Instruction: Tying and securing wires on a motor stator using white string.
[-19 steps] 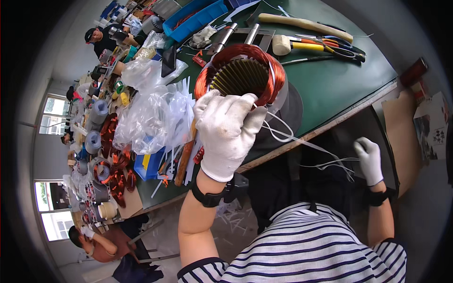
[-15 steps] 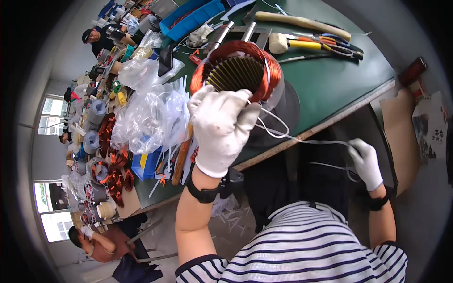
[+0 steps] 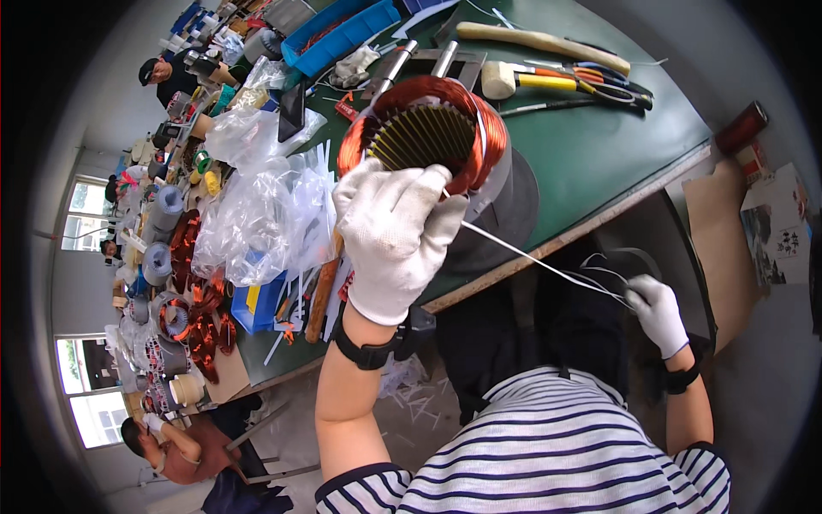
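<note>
A motor stator (image 3: 490,137) with copper windings around a slotted core stands on a dark round base (image 3: 519,201) near the bench edge. My left hand (image 3: 390,236), in a white glove, is closed over the near rim of the winding, its fingertips bent into the opening. White lacing cord (image 3: 538,259) runs straight from beside the left thumb to my right hand (image 3: 658,315). That gloved hand is closed on the cord, out past the bench edge, with a loose loop trailing above it. What lies under the left fingers is hidden.
A mallet (image 3: 498,80), a wooden handle (image 3: 544,44) and several pliers (image 3: 612,86) lie behind the stator. Clear plastic bags (image 3: 257,206), a black phone (image 3: 292,113) and blue bins (image 3: 338,36) crowd the left. Two other people (image 3: 184,458) are farther left.
The slack cord loop by the stator has been drawn out, and the cord is now straight. My right hand has moved slightly down; my left hand stays on the winding.
</note>
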A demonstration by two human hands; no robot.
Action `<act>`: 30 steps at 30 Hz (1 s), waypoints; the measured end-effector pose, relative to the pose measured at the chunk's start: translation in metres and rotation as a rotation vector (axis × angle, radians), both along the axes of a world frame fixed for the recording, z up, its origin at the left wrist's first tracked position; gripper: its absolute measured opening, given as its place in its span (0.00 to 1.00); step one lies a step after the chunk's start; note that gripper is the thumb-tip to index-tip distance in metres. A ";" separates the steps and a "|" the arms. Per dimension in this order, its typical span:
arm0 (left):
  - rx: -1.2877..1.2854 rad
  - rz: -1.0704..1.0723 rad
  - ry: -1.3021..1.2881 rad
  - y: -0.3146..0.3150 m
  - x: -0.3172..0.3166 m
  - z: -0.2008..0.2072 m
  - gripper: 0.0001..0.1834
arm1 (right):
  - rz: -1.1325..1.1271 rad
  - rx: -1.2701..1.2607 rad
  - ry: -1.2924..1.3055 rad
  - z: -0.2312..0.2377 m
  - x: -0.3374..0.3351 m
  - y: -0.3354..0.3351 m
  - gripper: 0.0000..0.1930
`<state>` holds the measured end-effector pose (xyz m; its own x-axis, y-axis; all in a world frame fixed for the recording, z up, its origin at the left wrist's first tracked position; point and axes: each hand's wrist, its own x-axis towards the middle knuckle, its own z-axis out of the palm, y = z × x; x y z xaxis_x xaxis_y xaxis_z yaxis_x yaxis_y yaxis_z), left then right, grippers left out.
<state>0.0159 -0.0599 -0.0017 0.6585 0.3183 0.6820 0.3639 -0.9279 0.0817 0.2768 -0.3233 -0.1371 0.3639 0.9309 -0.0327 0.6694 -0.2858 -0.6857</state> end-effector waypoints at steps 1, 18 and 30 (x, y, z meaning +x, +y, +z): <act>0.083 0.064 0.021 -0.003 -0.002 -0.001 0.13 | 0.006 0.084 -0.007 0.030 -0.024 0.022 0.08; 0.146 0.038 -0.006 0.011 -0.002 -0.015 0.12 | 0.802 0.648 1.088 0.135 -0.095 0.174 0.13; -0.096 -0.110 0.123 0.013 -0.013 0.007 0.14 | 0.134 0.503 1.333 0.111 -0.078 0.156 0.22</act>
